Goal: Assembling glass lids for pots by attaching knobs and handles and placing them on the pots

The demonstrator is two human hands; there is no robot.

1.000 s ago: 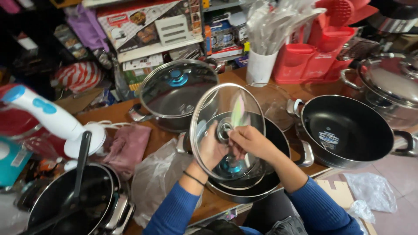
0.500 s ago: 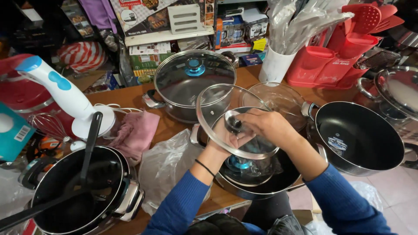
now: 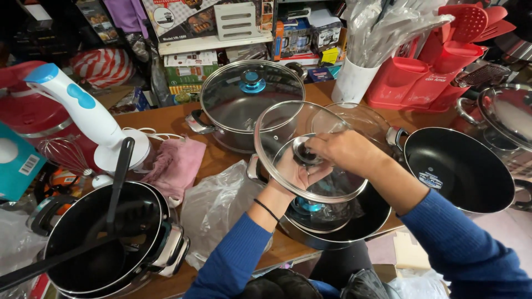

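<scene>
1. The glass lid (image 3: 310,152) is held above the pan (image 3: 332,221) at the surface's (image 3: 166,119) near edge, left hand (image 3: 293,171) under it, right hand (image 3: 346,152) on top.
2. Behind them stands a lidded pot (image 3: 249,102).
3. Right of the pan sits an open pot (image 3: 457,169).
4. Left lie a plastic bag (image 3: 213,205) and a cloth (image 3: 174,163).
5. Far left, stacked pans (image 3: 105,243) hold a ladle (image 3: 119,177), with a hand blender (image 3: 83,108) behind.

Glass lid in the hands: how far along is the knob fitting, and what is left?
Done: one pot at the back already wears a lid with a blue knob. In hand: the left hand supports the glass lid from beneath while the right hand grips its centre metal fitting. Left, probably: finishing this knob and setting the lid on the open pan below; the black pan beside it stays uncovered.
</scene>
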